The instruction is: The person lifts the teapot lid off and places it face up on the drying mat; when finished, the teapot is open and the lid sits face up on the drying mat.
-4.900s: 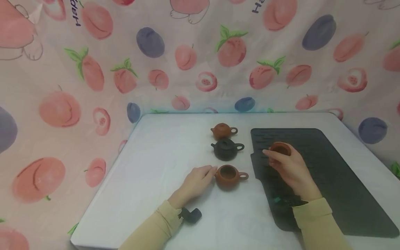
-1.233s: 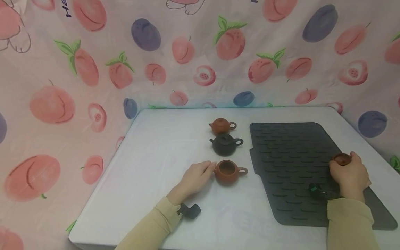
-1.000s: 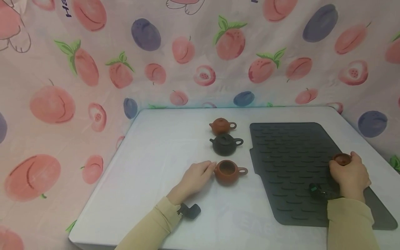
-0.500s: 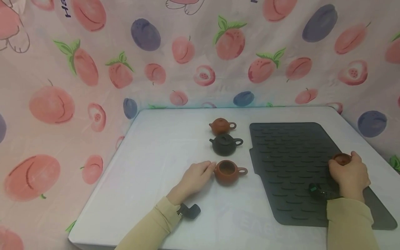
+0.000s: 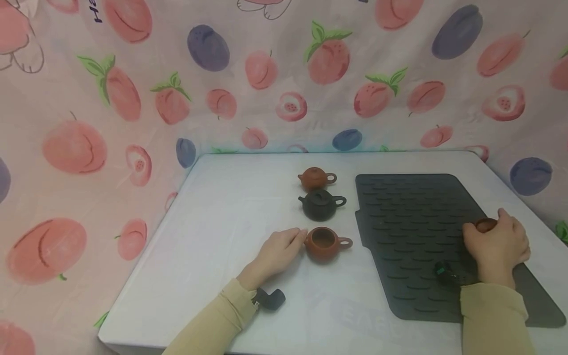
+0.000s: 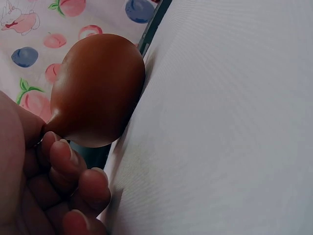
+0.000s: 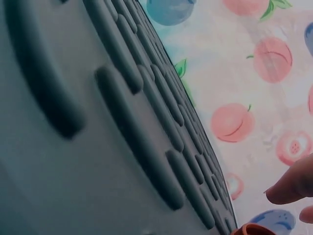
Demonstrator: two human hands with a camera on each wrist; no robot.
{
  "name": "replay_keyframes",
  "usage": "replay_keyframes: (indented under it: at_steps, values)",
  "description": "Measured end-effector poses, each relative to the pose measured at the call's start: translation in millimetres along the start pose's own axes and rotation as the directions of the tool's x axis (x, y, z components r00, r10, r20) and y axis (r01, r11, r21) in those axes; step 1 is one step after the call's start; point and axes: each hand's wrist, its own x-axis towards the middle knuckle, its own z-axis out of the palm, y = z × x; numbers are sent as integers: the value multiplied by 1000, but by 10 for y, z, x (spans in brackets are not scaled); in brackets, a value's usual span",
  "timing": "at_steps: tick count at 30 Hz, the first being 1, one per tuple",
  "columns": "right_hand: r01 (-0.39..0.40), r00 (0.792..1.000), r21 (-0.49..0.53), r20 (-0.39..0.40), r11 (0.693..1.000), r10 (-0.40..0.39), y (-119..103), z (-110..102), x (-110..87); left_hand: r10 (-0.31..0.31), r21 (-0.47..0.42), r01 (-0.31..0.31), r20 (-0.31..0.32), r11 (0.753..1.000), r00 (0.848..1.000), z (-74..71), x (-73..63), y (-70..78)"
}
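Observation:
My left hand (image 5: pixel 275 252) pinches the spout of a lidless brown clay teapot (image 5: pixel 323 251) standing on the white table. In the left wrist view, thumb and forefinger meet at the narrow spout, below the round body of the teapot (image 6: pixel 100 88). Over the right side of the dark mat, my right hand (image 5: pixel 499 246) is spread loosely above a small brown clay cup (image 5: pixel 485 225), partly hiding it. The right wrist view has the cup (image 7: pixel 254 229) at its bottom edge, with the fingertips (image 7: pixel 286 188) apart from its rim.
Behind the lidless teapot stand a black teapot (image 5: pixel 318 205) and a smaller brown lidded teapot (image 5: pixel 315 177), handles to the right. The dark ridged mat (image 5: pixel 412 236) covers the table's right side. A fruit-print curtain (image 5: pixel 284 74) hangs behind the white table (image 5: pixel 222 207).
My right hand carried the cup from the mat's left part to its right side. Since half a second ago its fingers have loosened from the cup and risen slightly. The left hand stays put.

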Motion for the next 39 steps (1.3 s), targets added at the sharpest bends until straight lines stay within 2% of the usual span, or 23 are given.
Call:
replay_keyframes:
  at_steps: [4, 12, 16, 20, 23, 26, 29, 36, 39]
  values:
    - [34, 999, 20, -31, 999, -34, -63, 13, -31, 1, 6, -1, 4, 1000, 1000, 7, 5, -12]
    - [192, 980, 49, -65, 980, -188, -288, 165, -149, -6, 7, 6, 3, 1000, 1000, 11, 18, -30]
    - [253, 967, 41, -43, 967, -251, -435, 241, -202, -18, -1, 18, 7, 1000, 1000, 7, 28, -34]
    - [315, 949, 40, 14, 948, -316, -605, 311, -295, -33, -11, 33, 15, 999, 999, 12, 31, -46]
    - [399, 914, 58, 48, 915, -402, -749, 386, -400, -42, -17, 43, 22, 999, 999, 9, 27, -45]
    - [502, 858, 83, 77, 861, -508, -903, 478, -501, -46, -21, 47, 31, 999, 998, 9, 28, -55]
    - [569, 804, 103, 137, 816, -578, -1069, 561, -575, -46, -25, 47, 32, 999, 998, 11, 34, -69]
    - [634, 709, 93, 326, 768, -625, -1487, 670, -598, -38, -47, 39, 14, 998, 999, 9, 39, -77]
    - [632, 680, 134, 375, 763, -629, -1655, 717, -592, -45, -77, 45, 10, 996, 999, 11, 38, -84]
